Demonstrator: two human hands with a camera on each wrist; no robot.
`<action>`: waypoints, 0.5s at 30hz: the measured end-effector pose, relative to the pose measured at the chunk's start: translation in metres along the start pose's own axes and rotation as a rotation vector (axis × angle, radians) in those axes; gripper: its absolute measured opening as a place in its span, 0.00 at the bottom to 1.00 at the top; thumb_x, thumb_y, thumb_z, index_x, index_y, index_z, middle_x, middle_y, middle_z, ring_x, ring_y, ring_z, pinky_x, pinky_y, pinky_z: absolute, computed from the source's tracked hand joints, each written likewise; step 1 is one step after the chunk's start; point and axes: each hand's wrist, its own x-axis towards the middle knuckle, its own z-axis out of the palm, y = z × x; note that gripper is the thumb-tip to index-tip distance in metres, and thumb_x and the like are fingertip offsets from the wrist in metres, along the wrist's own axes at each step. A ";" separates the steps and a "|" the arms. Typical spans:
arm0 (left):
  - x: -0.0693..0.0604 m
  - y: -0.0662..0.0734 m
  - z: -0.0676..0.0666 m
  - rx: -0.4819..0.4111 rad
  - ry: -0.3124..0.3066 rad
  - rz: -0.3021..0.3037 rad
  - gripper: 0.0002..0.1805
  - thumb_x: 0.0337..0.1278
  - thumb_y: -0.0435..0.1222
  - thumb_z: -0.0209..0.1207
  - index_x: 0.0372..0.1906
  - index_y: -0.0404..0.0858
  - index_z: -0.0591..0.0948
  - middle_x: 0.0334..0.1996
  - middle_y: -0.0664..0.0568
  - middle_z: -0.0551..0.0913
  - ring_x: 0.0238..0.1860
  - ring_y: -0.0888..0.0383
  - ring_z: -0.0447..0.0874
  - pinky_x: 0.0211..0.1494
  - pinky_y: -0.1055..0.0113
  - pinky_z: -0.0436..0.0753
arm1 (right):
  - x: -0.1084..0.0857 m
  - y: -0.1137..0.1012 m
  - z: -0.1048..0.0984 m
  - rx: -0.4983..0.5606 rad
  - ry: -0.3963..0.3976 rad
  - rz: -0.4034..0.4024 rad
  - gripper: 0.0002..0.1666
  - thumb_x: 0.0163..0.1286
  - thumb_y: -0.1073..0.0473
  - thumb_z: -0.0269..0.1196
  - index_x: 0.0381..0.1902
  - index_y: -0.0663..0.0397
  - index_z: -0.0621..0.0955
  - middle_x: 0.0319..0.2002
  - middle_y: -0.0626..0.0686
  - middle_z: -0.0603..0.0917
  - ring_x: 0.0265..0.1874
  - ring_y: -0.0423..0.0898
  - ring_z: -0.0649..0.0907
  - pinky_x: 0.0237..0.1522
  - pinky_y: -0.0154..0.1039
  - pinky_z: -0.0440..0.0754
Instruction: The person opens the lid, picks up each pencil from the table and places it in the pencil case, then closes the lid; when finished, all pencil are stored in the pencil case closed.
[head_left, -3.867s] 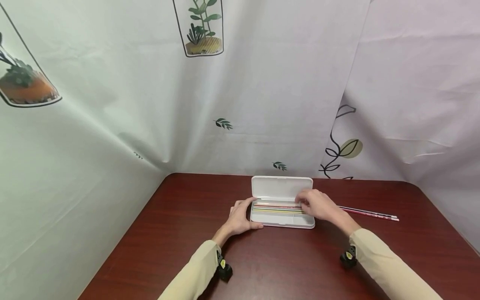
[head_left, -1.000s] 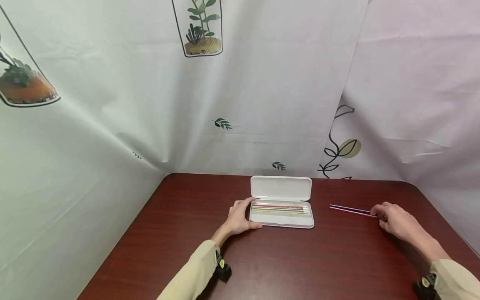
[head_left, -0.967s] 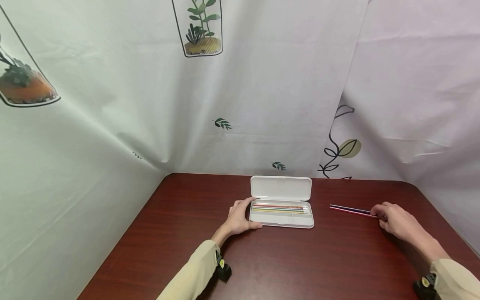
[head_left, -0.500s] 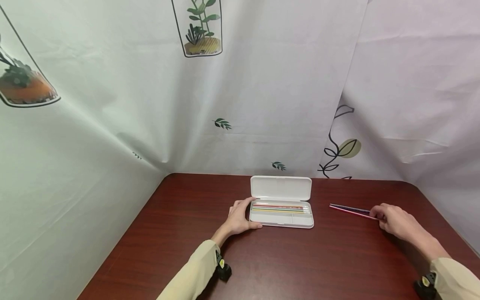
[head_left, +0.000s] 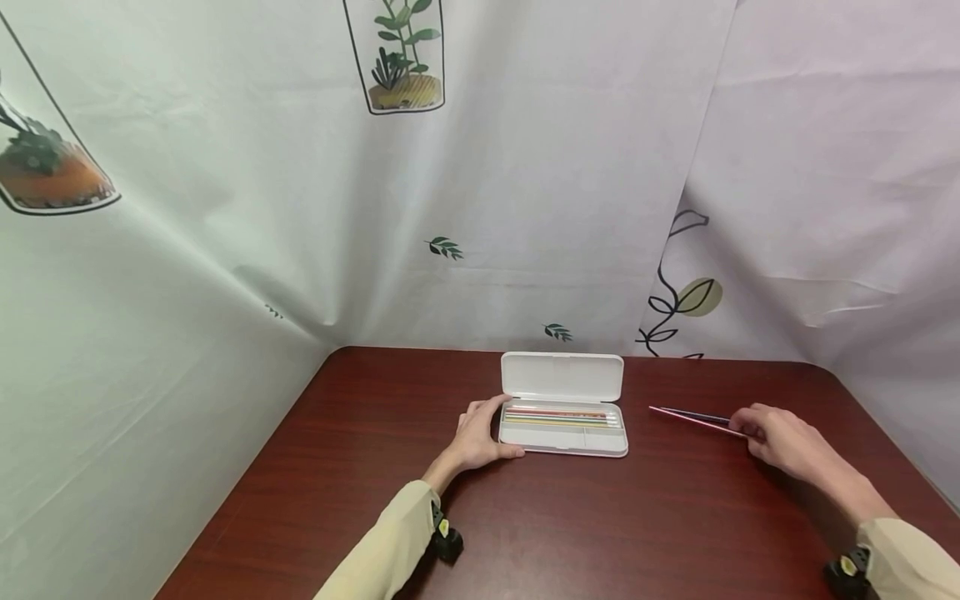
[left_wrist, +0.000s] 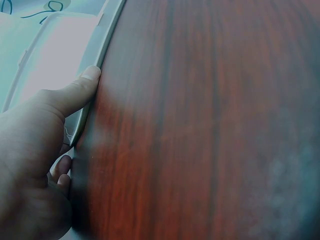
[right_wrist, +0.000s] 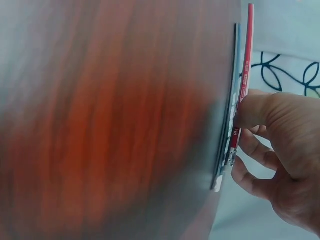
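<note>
An open white pencil case stands toward the back of the table with its lid upright, holding several coloured pencils in its rear compartment. My left hand grips the case's left end, thumb on the front edge and fingers toward the back. To the right, my right hand pinches a red pencil between thumb and fingers near its rear end, which the fingers partly cover. Close beside it a dark pencil lies along the table; the right hand hides its rear part in the head view.
The dark red wooden table runs up to a pale hanging cloth printed with plants, behind and at both sides. Each wrist carries a small black camera.
The right hand has gone from the case to the pencils at the right. Lately it has shifted slightly left, the red pencil's tip swinging away from the dark one. The left hand stays put.
</note>
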 end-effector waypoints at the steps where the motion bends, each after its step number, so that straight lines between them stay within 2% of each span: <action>1: 0.000 0.000 0.000 0.000 0.001 0.001 0.50 0.37 0.48 0.80 0.70 0.43 0.70 0.60 0.47 0.77 0.62 0.47 0.67 0.57 0.50 0.63 | 0.002 -0.002 -0.001 0.009 -0.005 -0.004 0.20 0.45 0.75 0.69 0.33 0.47 0.83 0.28 0.39 0.74 0.25 0.37 0.73 0.24 0.43 0.71; 6: 0.001 0.000 0.000 -0.001 0.000 0.001 0.50 0.37 0.48 0.80 0.70 0.43 0.70 0.60 0.47 0.77 0.62 0.47 0.67 0.58 0.49 0.63 | 0.009 -0.012 -0.004 0.028 -0.022 0.002 0.20 0.47 0.74 0.67 0.35 0.46 0.83 0.28 0.38 0.73 0.26 0.37 0.72 0.24 0.42 0.70; 15: 0.000 0.000 0.000 -0.007 -0.002 -0.002 0.49 0.38 0.47 0.79 0.70 0.43 0.70 0.60 0.48 0.77 0.62 0.47 0.67 0.58 0.50 0.63 | 0.021 -0.027 -0.002 0.040 0.010 -0.055 0.20 0.46 0.75 0.67 0.33 0.46 0.83 0.27 0.37 0.72 0.25 0.36 0.70 0.23 0.38 0.68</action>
